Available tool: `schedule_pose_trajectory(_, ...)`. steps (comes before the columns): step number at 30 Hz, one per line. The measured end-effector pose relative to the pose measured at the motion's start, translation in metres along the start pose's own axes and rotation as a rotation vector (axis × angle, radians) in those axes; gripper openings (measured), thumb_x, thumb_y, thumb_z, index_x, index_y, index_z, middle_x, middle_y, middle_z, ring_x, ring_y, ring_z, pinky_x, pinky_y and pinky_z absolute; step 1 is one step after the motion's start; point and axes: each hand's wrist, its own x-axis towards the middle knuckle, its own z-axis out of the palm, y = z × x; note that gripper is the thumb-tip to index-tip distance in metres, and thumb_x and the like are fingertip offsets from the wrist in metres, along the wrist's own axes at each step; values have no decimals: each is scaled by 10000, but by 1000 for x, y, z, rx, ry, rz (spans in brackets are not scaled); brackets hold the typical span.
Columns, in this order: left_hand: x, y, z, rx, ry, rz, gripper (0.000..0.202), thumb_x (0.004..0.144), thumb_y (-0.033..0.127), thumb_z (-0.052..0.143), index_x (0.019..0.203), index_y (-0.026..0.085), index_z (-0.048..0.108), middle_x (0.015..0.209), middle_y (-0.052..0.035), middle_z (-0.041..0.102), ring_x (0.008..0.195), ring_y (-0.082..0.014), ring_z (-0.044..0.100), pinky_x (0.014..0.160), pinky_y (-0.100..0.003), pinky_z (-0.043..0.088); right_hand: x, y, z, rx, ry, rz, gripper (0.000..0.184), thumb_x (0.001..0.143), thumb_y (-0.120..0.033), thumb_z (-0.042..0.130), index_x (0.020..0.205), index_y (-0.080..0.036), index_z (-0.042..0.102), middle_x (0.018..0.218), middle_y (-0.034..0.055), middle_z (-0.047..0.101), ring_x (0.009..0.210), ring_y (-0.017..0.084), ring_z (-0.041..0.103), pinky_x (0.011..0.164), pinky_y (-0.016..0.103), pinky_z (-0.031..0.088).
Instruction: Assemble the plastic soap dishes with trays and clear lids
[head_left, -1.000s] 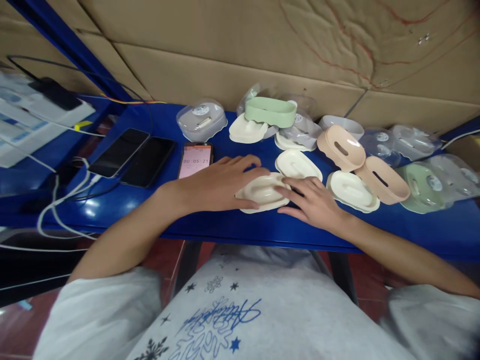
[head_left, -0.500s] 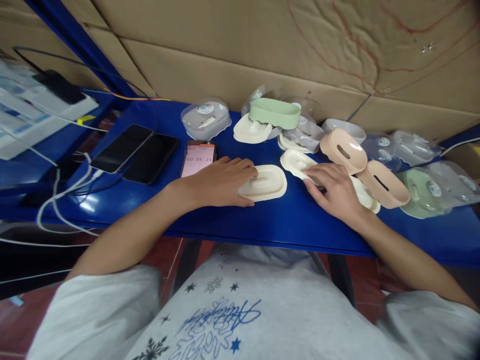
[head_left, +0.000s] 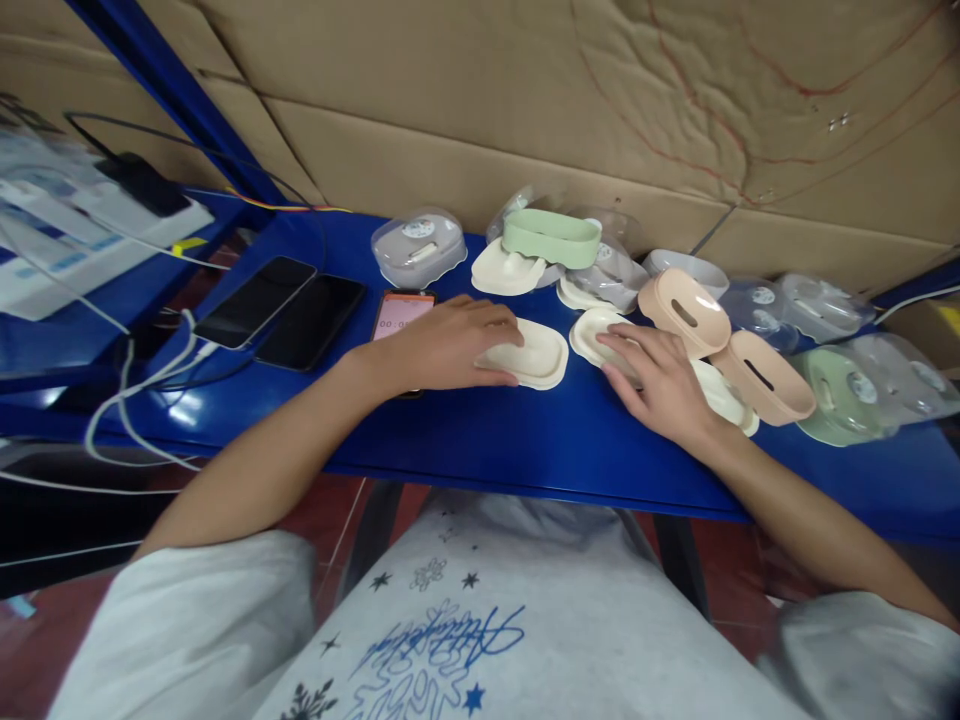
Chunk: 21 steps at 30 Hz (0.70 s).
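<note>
My left hand (head_left: pixel 457 345) grips the left end of a shallow cream oval soap-dish tray (head_left: pixel 546 355), thumb on the near edge and fingers over the far one. The tray is at the blue tabletop, slightly tilted. To the right, my right hand (head_left: pixel 660 385) has its thumb and fingers closed on a second cream oval tray (head_left: pixel 590 328), covering its right part. Just beyond the right wrist lies another cream tray (head_left: pixel 724 395), partly hidden by the hand. Two peach oval shells with slots, a rear one (head_left: pixel 686 312) and a front one (head_left: pixel 765 375), lie beside it.
Behind are a green oval shell (head_left: pixel 551 238) on a cream tray (head_left: pixel 504 268) and a clear-covered dish (head_left: pixel 418 247). More clear-covered dishes (head_left: pixel 844 390) crowd the right. A lit phone (head_left: pixel 390 310), dark phones (head_left: pixel 311 320) and white cables (head_left: pixel 124 400) lie left. Cardboard (head_left: pixel 450 130) stands behind.
The left-hand tray has tilted and shifted slightly left and up in view. The right fingers have moved further over the second tray. The whole view has shifted a little.
</note>
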Motion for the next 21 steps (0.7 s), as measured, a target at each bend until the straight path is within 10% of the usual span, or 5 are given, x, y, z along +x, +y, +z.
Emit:
schedule_pose_trajectory(9,-2,10,7,-55,-162,56,464,1029,429,714,1457,263,640,1503,-92,674,1377,-289,635,1112,-408,430,175,10,-8,-105,-83,-43,744,1074,-525,647,1695,-244,348,1812,133,237,1560,382,441,1235,626,448)
schedule_pose_trajectory(12,-2,10,9,-67,-164,86,480,1023,406,723,1472,265,628,1492,-83,688,1382,-287,631,1109,-413,429,228,13,13,-85,-226,5,802,1006,-601,736,1624,-177,453,1725,146,424,1412,314,581,1192,535,507)
schedule_pose_trajectory(15,-3,10,10,-63,-138,102,470,1018,383,733,1459,251,636,1458,-88,713,1352,-291,647,1094,-416,433,244,15,19,-109,-249,4,563,1051,-590,672,1387,-140,642,1433,100,699,1261,232,635,1152,451,523)
schedule_pose_trajectory(21,-2,14,13,-17,-109,149,465,1041,414,709,1457,223,628,1436,-108,719,1308,-307,663,1074,-423,446,198,24,-16,-144,-21,0,470,1120,-548,552,1386,-166,618,1403,102,676,1315,238,590,1174,446,484)
